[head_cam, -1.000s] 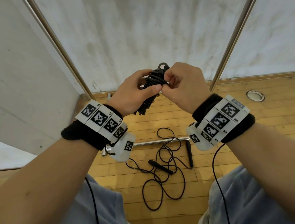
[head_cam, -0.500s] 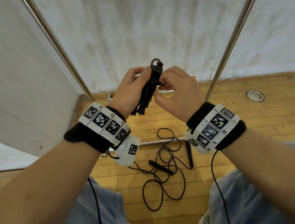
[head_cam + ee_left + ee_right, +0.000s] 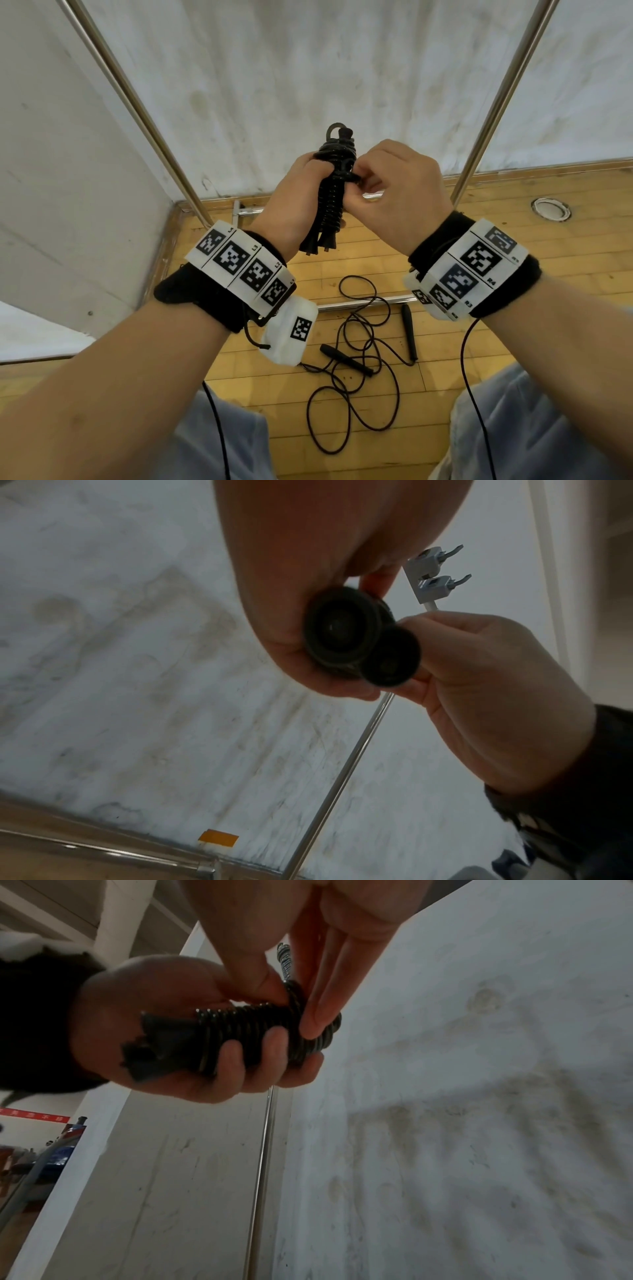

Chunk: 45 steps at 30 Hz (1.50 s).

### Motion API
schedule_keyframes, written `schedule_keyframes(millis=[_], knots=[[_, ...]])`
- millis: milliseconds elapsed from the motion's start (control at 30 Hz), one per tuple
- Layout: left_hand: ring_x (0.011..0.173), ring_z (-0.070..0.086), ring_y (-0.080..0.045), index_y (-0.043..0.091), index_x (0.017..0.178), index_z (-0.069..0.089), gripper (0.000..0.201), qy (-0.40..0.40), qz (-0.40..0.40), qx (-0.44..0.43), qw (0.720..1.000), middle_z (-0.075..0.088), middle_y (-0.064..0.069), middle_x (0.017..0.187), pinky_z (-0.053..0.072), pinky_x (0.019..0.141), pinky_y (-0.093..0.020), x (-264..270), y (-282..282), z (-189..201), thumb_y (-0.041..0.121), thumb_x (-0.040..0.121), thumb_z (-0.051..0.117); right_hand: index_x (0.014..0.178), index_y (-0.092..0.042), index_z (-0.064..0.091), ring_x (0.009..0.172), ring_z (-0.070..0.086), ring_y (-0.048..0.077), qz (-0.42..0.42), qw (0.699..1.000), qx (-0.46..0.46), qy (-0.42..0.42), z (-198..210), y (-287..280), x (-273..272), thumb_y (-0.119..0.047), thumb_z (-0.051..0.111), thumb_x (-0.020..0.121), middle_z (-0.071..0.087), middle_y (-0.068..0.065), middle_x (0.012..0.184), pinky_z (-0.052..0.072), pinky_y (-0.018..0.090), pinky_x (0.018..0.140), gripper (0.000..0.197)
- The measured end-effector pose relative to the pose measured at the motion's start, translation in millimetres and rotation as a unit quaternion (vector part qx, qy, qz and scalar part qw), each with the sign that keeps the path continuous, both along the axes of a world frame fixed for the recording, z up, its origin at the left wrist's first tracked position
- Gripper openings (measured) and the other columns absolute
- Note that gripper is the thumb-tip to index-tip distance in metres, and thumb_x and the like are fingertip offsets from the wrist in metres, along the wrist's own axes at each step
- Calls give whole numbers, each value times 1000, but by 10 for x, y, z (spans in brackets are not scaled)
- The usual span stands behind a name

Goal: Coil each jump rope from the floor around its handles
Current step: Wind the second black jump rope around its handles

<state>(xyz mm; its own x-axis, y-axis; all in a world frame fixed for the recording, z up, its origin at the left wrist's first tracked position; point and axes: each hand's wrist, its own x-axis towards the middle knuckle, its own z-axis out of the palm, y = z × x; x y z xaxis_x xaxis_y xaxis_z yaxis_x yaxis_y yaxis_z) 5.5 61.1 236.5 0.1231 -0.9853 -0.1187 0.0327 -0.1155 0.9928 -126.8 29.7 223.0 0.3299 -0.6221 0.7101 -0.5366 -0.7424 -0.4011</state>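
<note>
A stained white wall (image 3: 308, 68) fills the upper frame, crossed by two slanted shiny metal poles (image 3: 137, 113). Below lies a light wooden plank floor (image 3: 513, 246), with a round metal floor fitting (image 3: 550, 209) at the right edge and a small orange tape patch (image 3: 218, 839) at the wall's base.

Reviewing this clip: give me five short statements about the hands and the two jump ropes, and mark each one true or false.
1. The left hand grips the coiled jump rope. True.
2. The right hand hangs idle at the person's side. False: its fingers pinch the cord near the top of the coil.
3. The loose jump rope lies uncoiled on the wooden floor. True.
4. Both handles of the loose rope are wrapped in cord. False: they lie bare on the floor.
5. The held bundle rests on the floor. False: it is raised before the wall.
</note>
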Motion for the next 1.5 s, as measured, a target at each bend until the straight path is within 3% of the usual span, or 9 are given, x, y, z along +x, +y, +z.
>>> schedule_keyframes(millis=[100, 233, 400, 500, 600, 900, 1200, 1300, 1500], knots=[[60, 64, -16, 11, 125, 45, 30, -13, 7, -10, 1000, 63, -12, 94, 53, 54, -32, 0, 10, 0, 16, 97, 39, 82, -2, 69, 67, 60, 20, 17, 1000, 26, 7, -40, 5, -6, -8, 63, 79, 63, 8, 83, 56, 34, 64, 9], [70, 68, -14, 19, 126, 42, 31, -98, 25, -64, 993, 64, -7, 103, 56, 67, -33, 26, 23, -30, 15, 96, 48, 72, -19, 70, 76, 61, 8, 59, 967, 225, -107, -11, -50, -22, -21, 64, 79, 63, -5, 83, 52, 21, 72, 9], [96, 67, -24, 19, 124, 42, 40, -116, 34, -100, 988, 57, -9, 116, 53, 89, -46, 9, 62, -9, 21, 86, 55, 71, -20, 71, 75, 69, 20, 52, 901, 372, -217, -9, -52, 25, -20, 67, 81, 70, 3, 77, 58, 40, 76, 11], [92, 68, -26, 19, 121, 45, 37, -105, 44, -106, 988, 58, -10, 117, 55, 84, -46, -10, 52, -3, 20, 86, 57, 70, 0, 66, 61, 65, 22, 56, 852, 430, -294, 11, -99, 23, -6, 59, 82, 66, 12, 66, 58, 33, 66, 15], [71, 68, -19, 14, 122, 47, 30, -65, 31, -98, 993, 58, -16, 117, 54, 62, -28, -45, 17, -47, 6, 93, 54, 73, 3, 60, 55, 59, 21, 33, 813, 462, -351, 27, -186, -4, -3, 52, 84, 55, 10, 63, 54, 28, 58, 14], [51, 62, -10, 27, 98, 44, 30, -103, 85, -100, 986, 69, 3, 66, 47, 44, -21, -59, -7, -97, 41, 85, 67, 74, -11, 64, 68, 68, 18, 56, 853, 435, -284, -72, -122, 93, -11, 60, 88, 67, 5, 70, 58, 29, 68, 14], [46, 61, -20, 10, 96, 54, 34, -30, 82, -87, 992, 71, -9, 71, 45, 41, -27, -59, 14, 11, 39, 81, 63, 83, -4, 59, 56, 65, 19, 7, 812, 468, -350, 80, -355, -68, -13, 54, 94, 61, 6, 69, 54, 29, 58, 16], [47, 57, -19, 5, 108, 59, 51, 8, 56, -62, 996, 69, -8, 72, 42, 41, -25, 7, 1, 46, 46, 78, 52, 83, -4, 59, 56, 66, 20, 24, 814, 461, -353, 79, -332, -59, -12, 53, 94, 62, 6, 70, 54, 27, 56, 15], [54, 56, -11, 12, 96, 65, 32, 16, -14, -47, 999, 65, -3, 77, 45, 49, -24, 115, 14, 39, 32, 98, 40, 91, -7, 56, 53, 64, 21, 45, 833, 438, -335, 117, -240, 22, -14, 51, 95, 63, 8, 70, 58, 35, 61, 9]])
